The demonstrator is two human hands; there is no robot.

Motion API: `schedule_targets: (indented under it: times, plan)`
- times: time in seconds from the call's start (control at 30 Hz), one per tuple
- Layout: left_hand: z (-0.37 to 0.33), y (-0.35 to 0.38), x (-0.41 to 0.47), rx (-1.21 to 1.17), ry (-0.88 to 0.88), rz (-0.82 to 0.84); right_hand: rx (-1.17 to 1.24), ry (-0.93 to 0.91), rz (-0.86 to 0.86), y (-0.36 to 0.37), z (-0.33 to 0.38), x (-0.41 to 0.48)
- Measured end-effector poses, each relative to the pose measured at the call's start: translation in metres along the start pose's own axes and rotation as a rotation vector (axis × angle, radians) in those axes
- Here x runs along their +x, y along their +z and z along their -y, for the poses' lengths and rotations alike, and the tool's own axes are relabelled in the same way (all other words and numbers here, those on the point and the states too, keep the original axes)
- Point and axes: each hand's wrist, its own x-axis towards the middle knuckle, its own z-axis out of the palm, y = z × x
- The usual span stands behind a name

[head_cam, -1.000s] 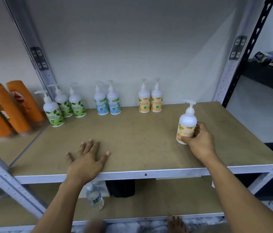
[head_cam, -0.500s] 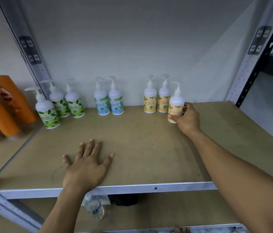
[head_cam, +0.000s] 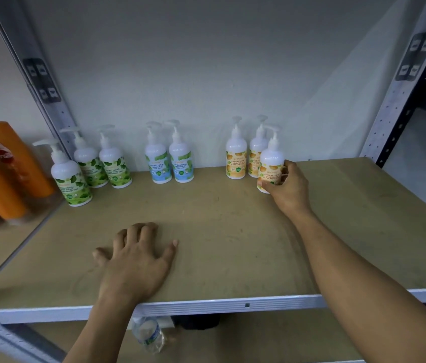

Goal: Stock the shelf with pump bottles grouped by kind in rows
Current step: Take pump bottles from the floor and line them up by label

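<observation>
**Change.** Over the last second the right hand (head_cam: 289, 188) carries one orange bottle (head_cam: 269, 166) from the front right of the shelf (head_cam: 233, 231) to the back. The bottle is now upright, just in front of and to the right of the orange pair (head_cam: 236, 161) at the wall. Its base is at shelf level, but whether it bears on the board cannot be told.

**Hands.**
- Right hand: fingers and thumb are curled round the lower body of the orange bottle.
- Left hand (head_cam: 136, 260): palm down near the front edge of the shelf and holding nothing, in much the same place as a second ago.

**Meaning for the task.** The orange group gains a third bottle, which starts a second rank in front of the pair – the same pattern as the green group. What probably remains for this bottle is release, and perhaps a slight shift left to square it behind-to-front.

**Rows at the wall, left to right.**
- Green bottles (head_cam: 115, 166): two at the back, one (head_cam: 70, 182) forward.
- Blue bottles (head_cam: 157, 163): two.
- Orange pair, with the held bottle.

**Legible text.**
- Orange: "ANTIBACTERIAL HAND WASH ULTRA MOISTURE".
- Blue: "ANTIBACTERIAL HAND WASH COOL MINT".
- Green: "ANTIBACTERIAL HAND WASH", with a last line ending in "PROTECTION" (the word before it is unclear).
- The small brand line above each title is too fine to read.
</observation>
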Motion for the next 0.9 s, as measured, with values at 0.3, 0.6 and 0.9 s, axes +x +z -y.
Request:
schedule_targets:
  times: [0.3, 0.6, 0.9]
  plan:
    - [-0.0019, -0.0006, -0.0009, -0.009, 0.004, 0.008, 0.016, 0.009, -0.005, 0.0008, -0.0010, 0.0019]
    - [-0.0013, -0.0011, -0.0007, -0.017, 0.012, 0.017, 0.037, -0.015, 0.015, 0.0015, -0.0021, 0.0022]
    - [-0.0004, 0.0017, -0.0002, -0.008, 0.011, -0.003, 0.031, -0.023, 0.037, 0.0023, -0.0045, 0.0032]
